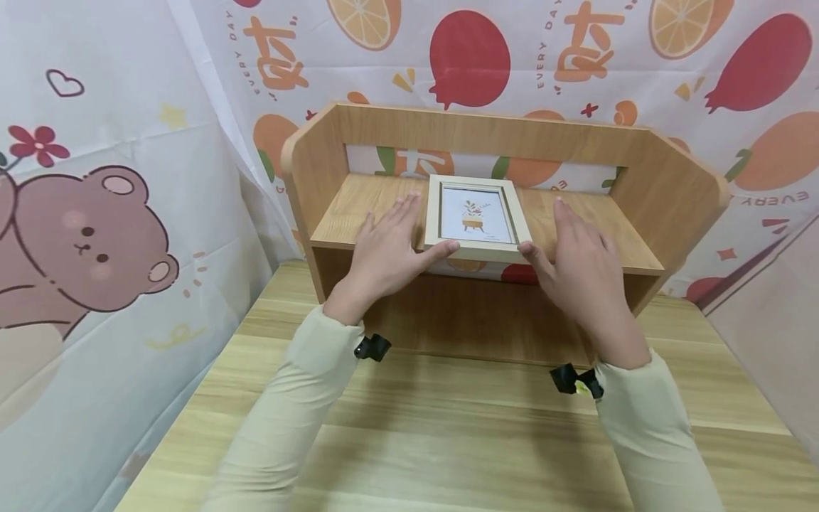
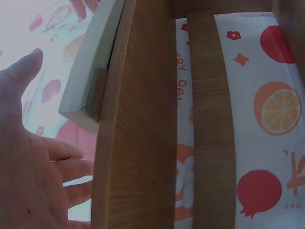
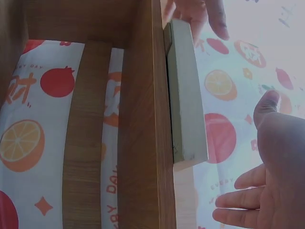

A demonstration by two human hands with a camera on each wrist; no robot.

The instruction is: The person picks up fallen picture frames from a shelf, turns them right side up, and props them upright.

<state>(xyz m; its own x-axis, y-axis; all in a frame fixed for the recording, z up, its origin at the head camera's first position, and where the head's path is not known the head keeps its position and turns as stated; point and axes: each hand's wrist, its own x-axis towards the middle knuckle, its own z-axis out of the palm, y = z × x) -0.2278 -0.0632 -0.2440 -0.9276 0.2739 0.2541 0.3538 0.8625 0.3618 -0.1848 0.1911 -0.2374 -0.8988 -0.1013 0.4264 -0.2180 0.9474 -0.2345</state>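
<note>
A pale wooden photo frame [image 1: 433,213] with a potted-plant picture lies face up on the upper board of a wooden desk shelf [image 1: 493,119], its near edge sticking out past the board's front. My left hand [image 1: 387,249] is beside its left side and my right hand [image 1: 584,267] beside its right side. Both hands have their fingers stretched out and grip nothing. In the left wrist view, a gap shows between the left hand [image 2: 28,176] and the photo frame [image 2: 90,67]. The right wrist view likewise shows the right hand [image 3: 281,171] apart from the photo frame [image 3: 190,100].
The shelf stands on a light wood-grain table [image 1: 435,434], against a fruit-printed cloth [image 1: 409,107]. Its tall side panels [image 1: 684,171] flank the board at left and right. A white cloth with a bear print [image 1: 109,235] hangs on the left.
</note>
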